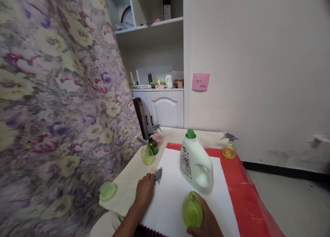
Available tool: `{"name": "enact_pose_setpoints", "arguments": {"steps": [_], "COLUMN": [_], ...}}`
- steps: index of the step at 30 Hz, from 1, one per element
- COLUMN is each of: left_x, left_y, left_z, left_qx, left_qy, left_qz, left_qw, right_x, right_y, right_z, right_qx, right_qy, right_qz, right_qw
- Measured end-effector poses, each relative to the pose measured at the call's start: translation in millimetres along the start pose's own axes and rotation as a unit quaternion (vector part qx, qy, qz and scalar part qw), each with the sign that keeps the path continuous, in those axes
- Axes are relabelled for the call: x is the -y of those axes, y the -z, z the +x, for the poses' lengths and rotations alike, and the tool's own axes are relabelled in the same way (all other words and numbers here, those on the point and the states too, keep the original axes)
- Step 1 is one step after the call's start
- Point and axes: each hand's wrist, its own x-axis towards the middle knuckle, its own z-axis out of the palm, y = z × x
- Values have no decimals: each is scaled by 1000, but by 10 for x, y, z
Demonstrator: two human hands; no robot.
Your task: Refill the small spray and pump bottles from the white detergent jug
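Left hand (145, 188) pinches grey spray head (158, 175); right hand (208, 218) wraps uncapped green bottle (191, 211), neck up, presumably for steadiness; jug (197, 163) stands just beyond.

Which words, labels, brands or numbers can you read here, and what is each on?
Pink note: handwritten, upper line apparently "243"; lower line unclear.
Jug: label and brand mark too small to read.
Clock: partly hidden, numerals too small.
Dark box on shelf: white label illegible.
Yellow-green bottle: no text visible.
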Motion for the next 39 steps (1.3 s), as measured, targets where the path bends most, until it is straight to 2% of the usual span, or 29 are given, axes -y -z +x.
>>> {"name": "enact_pose_setpoints", "arguments": {"steps": [3, 6, 10, 14, 17, 19, 21, 23, 24, 26, 30, 35, 39], "left_x": [-13, -33, -141, -454, -827, -1098, -1344, -1534, -1604, -1698, -1762, -1753, -1684], "left_y": [17, 147, 468, 852, 1099, 1217, 1286, 1304, 1295, 1251, 1117, 927, 659], "left_z": [22, 13, -54, -168, -310, -429, -545, -637, -670, -712, -739, -742, -755], "left_qx": [-4, -21, -69, -103, -127, -122, -117, -117, -115, -104, -63, -31, 26], "left_qy": [2, 7, 4, -9, -27, -17, -22, -29, -31, -29, -26, -32, -36], "left_qz": [-5, -43, -146, -286, -396, -573, -650, -685, -693, -695, -677, -639, -616], "left_qw": [1000, 999, 987, 952, 909, 810, 751, 718, 711, 711, 733, 768, 786], "right_x": [-43, 34, 252, 308, 231, 182, 163, 178, 195, 235, 278, 247, 264], "right_y": [-17, -8, 48, 62, 44, 41, 49, 64, 72, 85, 90, 88, 94], "right_z": [11, -2, -48, -73, -65, -57, -54, -58, -62, -70, -68, -51, -49], "right_qx": [-8, -12, -3, 1, -18, -21, -16, -18, -22, -20, -12, -15, -13], "right_qy": [14, 8, -37, -17, 3, 18, 31, 38, 38, 34, 27, 38, 39], "right_qz": [9, 14, 1, 17, 23, 29, 39, 41, 40, 40, 39, 36, 45], "right_qw": [1000, 1000, 999, 1000, 1000, 999, 999, 998, 998, 998, 999, 999, 998]}}
